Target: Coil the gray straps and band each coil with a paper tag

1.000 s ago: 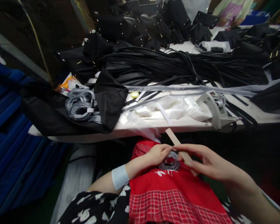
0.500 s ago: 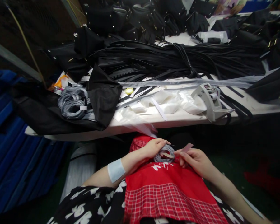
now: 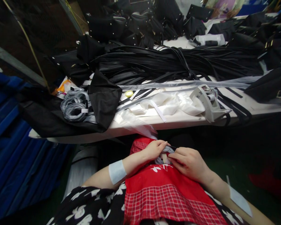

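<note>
A small coil of grey cord or tubing (image 3: pixel 169 150) rests in my lap against the red apron (image 3: pixel 152 184). My left hand (image 3: pixel 155 148) is closed on its left and upper side. A short pale strip (image 3: pixel 164 158) crosses the coil's ring. My right hand (image 3: pixel 190 162) is on the coil's right side, its thumb and fingertips pinched together at the strip. Part of the coil and the strip's far end are hidden by my fingers. A thin dark strand sticks out near my left fingertips.
On the white table (image 3: pixel 140 124) lie more grey coils (image 3: pixel 75 107) with a white band, a black cloth (image 3: pixel 105 103), crumpled white film (image 3: pixel 170 104) and a tape dispenser (image 3: pixel 204 101). Black straps (image 3: pixel 150 62) and black bags fill the back. Blue crates (image 3: pixel 7 150) stand left. Another person sits far off.
My right hand has moved left, up against the coil. The strip's end that stuck out above my right fingers no longer shows; the strip now lies across the coil. My left hand stays put.
</note>
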